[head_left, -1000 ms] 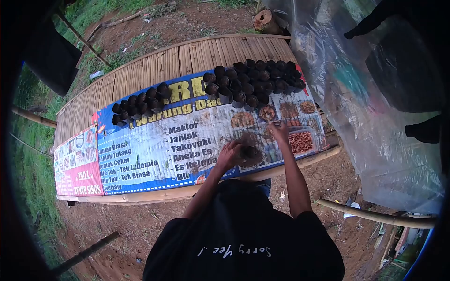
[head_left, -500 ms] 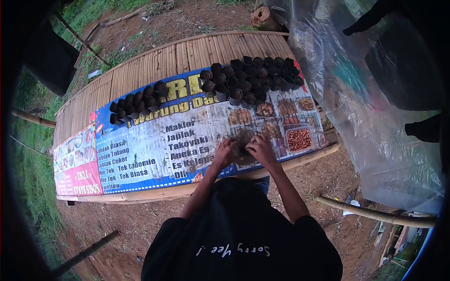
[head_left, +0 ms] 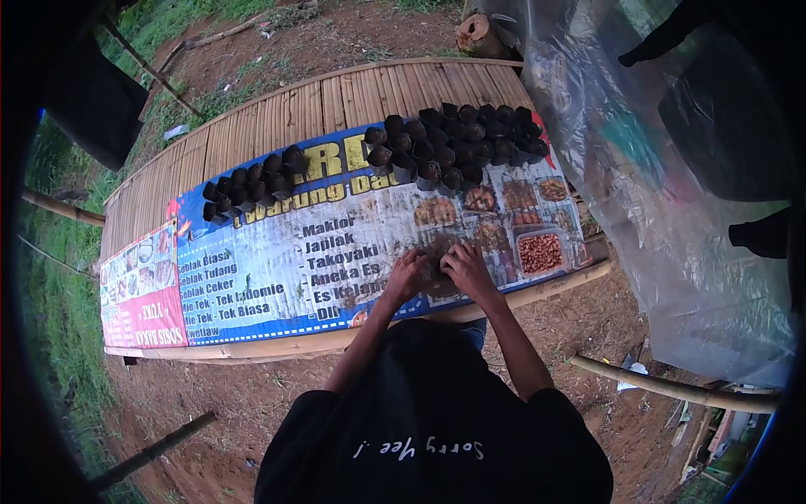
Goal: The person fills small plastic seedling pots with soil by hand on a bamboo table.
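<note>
My left hand [head_left: 409,274] and my right hand [head_left: 464,267] are close together at the front edge of a printed banner [head_left: 252,277]. Between them is a small dark brown clump [head_left: 437,252] that looks like soil; its details are blurred. The fingers of both hands are bent inward and touch its sides. Beyond the hands, many small black pots [head_left: 428,172] filled with dark material stand in a large group. A smaller group of black pots [head_left: 243,185] stands to the left.
The banner covers a bamboo-slat table [head_left: 277,113] with a bamboo pole along its front edge. Clear plastic sheeting [head_left: 663,277] hangs at the right. A cut log [head_left: 476,34] lies behind the table. Bamboo poles [head_left: 672,385] cross the ground at the sides.
The view has shifted slightly, so the table and pots appear a little lower and further right. Both hands remain around the dark clump, with only slight finger movement.
</note>
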A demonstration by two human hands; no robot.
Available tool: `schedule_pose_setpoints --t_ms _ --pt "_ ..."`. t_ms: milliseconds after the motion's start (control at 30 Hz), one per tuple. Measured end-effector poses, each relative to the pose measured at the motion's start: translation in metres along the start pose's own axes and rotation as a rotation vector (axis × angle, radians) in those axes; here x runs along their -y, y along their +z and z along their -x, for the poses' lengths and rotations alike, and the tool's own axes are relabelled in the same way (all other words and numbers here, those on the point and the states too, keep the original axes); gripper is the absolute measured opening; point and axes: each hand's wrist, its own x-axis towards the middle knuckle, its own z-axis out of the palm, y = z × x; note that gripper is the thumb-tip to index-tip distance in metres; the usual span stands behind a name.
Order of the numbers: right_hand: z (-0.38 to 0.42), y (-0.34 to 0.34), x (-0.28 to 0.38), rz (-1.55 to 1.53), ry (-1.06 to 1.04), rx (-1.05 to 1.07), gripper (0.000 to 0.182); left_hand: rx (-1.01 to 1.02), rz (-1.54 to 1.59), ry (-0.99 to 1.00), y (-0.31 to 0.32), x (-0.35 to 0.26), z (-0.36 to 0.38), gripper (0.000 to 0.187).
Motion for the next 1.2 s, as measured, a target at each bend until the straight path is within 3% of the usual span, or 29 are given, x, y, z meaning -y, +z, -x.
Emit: schedule_pose_setpoints --t_ms 133,200,333,433,467,533,567,600,667,800,967,1033,1200 --pt "0.000 -0.006 -0.006 -0.235 0.102 -0.040 0.012 -0.002 0.034 -0.008 -0.001 0.002 0.000 0.061" --pt "0.001 -0.008 -0.008 -0.677 0.340 0.032 0.011 0.006 0.071 -0.020 -0.002 0.002 0.000 0.061" --pt "0.004 -0.013 -0.014 -1.027 0.437 -0.009 0.012 -0.011 0.017 -0.029 -0.002 -0.003 0.001 0.061" --pt "-0.007 -0.030 -0.028 -0.757 0.415 0.523 0.015 -0.020 0.018 -0.023 -0.004 -0.002 0.000 0.062" --pt "-0.019 -0.035 -0.025 -0.754 0.400 0.512 0.015 -0.001 0.050 -0.021 -0.003 0.001 0.000 0.063" --pt "-0.052 -0.049 -0.013 -0.850 0.296 -0.022 0.026 0.009 0.048 -0.014 -0.008 -0.001 -0.001 0.065" --pt "-0.065 -0.064 -0.005 -1.077 0.280 -0.185 0.045 0.009 0.051 -0.006 -0.006 -0.001 -0.001 0.065" --pt "-0.075 -0.076 0.003 -1.074 0.271 -0.183 0.045 0.007 0.058 -0.004 -0.003 0.000 0.000 0.066" --pt "-0.087 -0.087 0.015 -0.766 0.220 -0.247 0.059 0.006 0.052 0.003 -0.004 0.000 0.002 0.068" --pt "-0.073 -0.065 0.003 -0.718 0.199 -0.207 0.057 0.003 0.042 -0.026 -0.009 -0.006 0.001 0.069" --pt "-0.017 -0.038 -0.022 -0.817 0.334 -0.241 0.033 0.041 0.062 -0.126 -0.015 -0.025 0.001 0.067" --pt "0.008 -0.027 -0.042 -0.768 0.445 -0.233 0.021 0.008 0.065 -0.064 -0.007 -0.024 0.002 0.067" --pt "0.063 -0.021 -0.073 -0.600 0.676 -0.275 0.020 -0.026 0.049 -0.023 0.027 -0.013 0.001 0.064"
